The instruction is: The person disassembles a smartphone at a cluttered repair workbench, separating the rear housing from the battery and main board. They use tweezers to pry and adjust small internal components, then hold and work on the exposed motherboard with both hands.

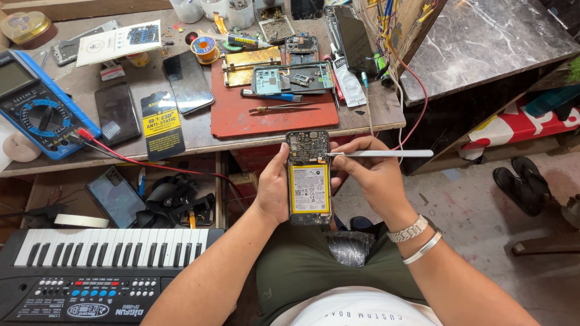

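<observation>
My left hand (273, 188) grips an opened phone (309, 178) upright over my lap, its back cover off. A yellow battery fills the lower part and the circuit board shows at the top. My right hand (370, 175) holds metal tweezers (386, 153) pinched like a pen, with the fine tip touching the right side of the circuit board.
The worn workbench (193, 130) holds a red mat (241, 115) with another dismantled phone (293, 78), tweezers and a holder. A blue multimeter (36, 102), two dark phones and a solder spool (205, 48) lie left. A keyboard instrument (90, 271) sits lower left; sandals (522, 181) on the floor right.
</observation>
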`<state>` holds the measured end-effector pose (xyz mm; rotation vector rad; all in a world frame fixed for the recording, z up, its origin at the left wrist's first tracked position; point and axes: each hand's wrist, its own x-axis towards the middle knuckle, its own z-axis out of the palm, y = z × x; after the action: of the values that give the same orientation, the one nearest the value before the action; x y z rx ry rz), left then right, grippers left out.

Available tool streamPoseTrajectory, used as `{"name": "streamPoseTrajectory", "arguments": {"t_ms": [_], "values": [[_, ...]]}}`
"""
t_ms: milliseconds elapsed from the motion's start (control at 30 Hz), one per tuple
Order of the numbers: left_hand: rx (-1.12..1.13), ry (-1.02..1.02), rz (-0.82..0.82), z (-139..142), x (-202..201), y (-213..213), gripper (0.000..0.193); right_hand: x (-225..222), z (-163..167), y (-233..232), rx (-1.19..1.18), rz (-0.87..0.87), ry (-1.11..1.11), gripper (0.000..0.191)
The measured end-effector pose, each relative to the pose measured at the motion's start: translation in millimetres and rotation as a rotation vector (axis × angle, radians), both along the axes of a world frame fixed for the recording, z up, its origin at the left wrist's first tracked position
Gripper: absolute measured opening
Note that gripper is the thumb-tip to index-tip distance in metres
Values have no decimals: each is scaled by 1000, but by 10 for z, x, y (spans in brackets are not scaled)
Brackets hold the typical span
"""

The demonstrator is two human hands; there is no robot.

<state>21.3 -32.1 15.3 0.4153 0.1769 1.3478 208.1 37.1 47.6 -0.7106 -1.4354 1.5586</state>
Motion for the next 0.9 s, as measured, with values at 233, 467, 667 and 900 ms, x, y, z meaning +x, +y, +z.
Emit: {"name": "streamPoseTrajectory", "arguments": {"t_ms": [233,467,667,900], "values": [[-35,-21,-102,-43,-3,8,73,41,-133,46,-181,100,178,22],[-59,-34,-127,-84,-50,-1,72,-25,-124,36,-176,-4,127,21],[-79,-33,-139,-125,-87,15,66,38,-84,32,-30,50,52,19],[-43,-85,-128,-119,-99,0,66,69,-153,37,-37,17,110,19]]}}
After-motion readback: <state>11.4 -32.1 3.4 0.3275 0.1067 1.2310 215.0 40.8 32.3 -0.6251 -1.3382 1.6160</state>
